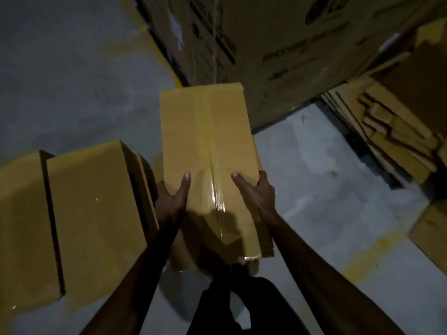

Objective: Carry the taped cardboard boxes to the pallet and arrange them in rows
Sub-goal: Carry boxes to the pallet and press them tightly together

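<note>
- two hands carry one taped cardboard box, held lengthwise away from the body at the middle of the view, above the concrete floor
- the left hand clasps the near left edge, thumb laid flat on the top face, fingers wrapped down the side out of sight; the right hand mirrors it on the near right edge
- likely reason for that hold: a clasp on both long sides close to the body keeps the load level and leaves the far end free to slide up against a neighbour
- clear tape runs along the centre seam of the top and glints toward six o'clock; the flaps are sealed, so whatever is inside cannot be seen
- at nine o'clock, closed boxes of the same tan colour stand side by side with narrow gaps between, which reads as a row begun; their contents are hidden too, and i cannot tell what they stand on, as no pallet boards show
- at twelve to one o'clock tall printed cartons form a wall; at three o'clock lies a pile of flattened cardboard
- judgement: the box is mid-carry, probably bound for the spot just right of that row, set parallel to it
</note>
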A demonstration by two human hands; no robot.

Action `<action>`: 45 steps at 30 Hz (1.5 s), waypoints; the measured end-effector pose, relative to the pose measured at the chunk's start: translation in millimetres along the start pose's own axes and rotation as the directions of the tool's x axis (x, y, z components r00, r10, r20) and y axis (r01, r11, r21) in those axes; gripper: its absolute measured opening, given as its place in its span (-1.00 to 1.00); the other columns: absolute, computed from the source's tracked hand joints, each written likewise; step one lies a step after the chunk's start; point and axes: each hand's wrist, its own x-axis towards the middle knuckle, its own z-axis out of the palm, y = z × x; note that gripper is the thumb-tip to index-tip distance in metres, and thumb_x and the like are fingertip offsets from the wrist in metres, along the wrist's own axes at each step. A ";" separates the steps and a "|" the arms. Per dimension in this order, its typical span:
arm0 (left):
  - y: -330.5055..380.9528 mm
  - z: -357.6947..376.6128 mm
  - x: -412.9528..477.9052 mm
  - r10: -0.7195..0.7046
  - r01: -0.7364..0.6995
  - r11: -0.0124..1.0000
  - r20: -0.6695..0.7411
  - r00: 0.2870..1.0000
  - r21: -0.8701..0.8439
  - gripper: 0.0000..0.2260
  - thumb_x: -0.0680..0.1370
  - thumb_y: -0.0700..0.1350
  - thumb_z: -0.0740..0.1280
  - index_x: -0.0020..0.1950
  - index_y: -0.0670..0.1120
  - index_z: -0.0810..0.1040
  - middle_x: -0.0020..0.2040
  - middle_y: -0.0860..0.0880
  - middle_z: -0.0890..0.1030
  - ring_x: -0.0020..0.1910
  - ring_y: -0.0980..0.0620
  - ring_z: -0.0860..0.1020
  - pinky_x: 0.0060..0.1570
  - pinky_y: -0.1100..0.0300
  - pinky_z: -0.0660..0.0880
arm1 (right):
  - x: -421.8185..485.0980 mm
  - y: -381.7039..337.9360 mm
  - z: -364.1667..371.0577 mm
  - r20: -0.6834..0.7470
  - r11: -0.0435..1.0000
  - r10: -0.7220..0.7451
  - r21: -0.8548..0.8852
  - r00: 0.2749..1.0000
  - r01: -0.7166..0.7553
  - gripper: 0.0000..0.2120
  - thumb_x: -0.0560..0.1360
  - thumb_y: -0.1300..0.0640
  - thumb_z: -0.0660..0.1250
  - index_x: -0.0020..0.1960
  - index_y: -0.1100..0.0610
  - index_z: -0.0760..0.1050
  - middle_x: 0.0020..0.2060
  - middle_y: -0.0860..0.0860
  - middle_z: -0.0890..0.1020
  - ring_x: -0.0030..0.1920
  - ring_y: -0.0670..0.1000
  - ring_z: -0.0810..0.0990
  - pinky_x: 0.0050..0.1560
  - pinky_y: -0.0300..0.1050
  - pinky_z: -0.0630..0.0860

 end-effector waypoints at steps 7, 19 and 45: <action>31.9 45.6 -65.2 0.255 -0.256 0.964 0.025 0.967 0.069 -0.14 0.43 0.56 0.26 0.51 -0.02 0.37 0.41 -0.07 0.56 0.36 -0.19 0.53 0.31 -0.05 0.45 | -39.4 28.5 -90.5 -0.203 0.996 0.031 0.091 0.979 -0.012 -0.23 0.40 -0.47 0.40 0.38 0.02 0.41 0.20 0.03 0.61 0.23 0.15 0.58 0.15 -0.02 0.48; 41.4 163.7 -218.9 0.493 -0.567 0.788 0.305 0.815 0.241 -0.15 0.35 0.66 0.15 0.34 0.03 0.47 0.19 -0.08 0.64 0.17 -0.22 0.60 0.19 -0.11 0.54 | -131.8 155.5 -250.9 -0.546 0.942 0.259 0.323 0.797 -0.084 -0.31 0.30 -0.62 0.29 0.12 -0.09 0.48 -0.01 -0.08 0.67 0.04 0.11 0.64 0.12 0.13 0.60; -74.7 544.0 -672.7 0.525 -0.983 0.181 0.848 0.073 -0.027 -0.10 0.39 0.62 0.20 0.49 0.00 0.41 0.29 -0.13 0.61 0.25 -0.22 0.57 0.21 -0.09 0.48 | -318.5 523.5 -580.3 -0.639 0.640 0.764 0.768 0.095 0.017 -0.24 0.32 -0.59 0.29 0.27 -0.05 0.46 0.08 -0.02 0.64 0.09 0.13 0.60 0.19 0.20 0.57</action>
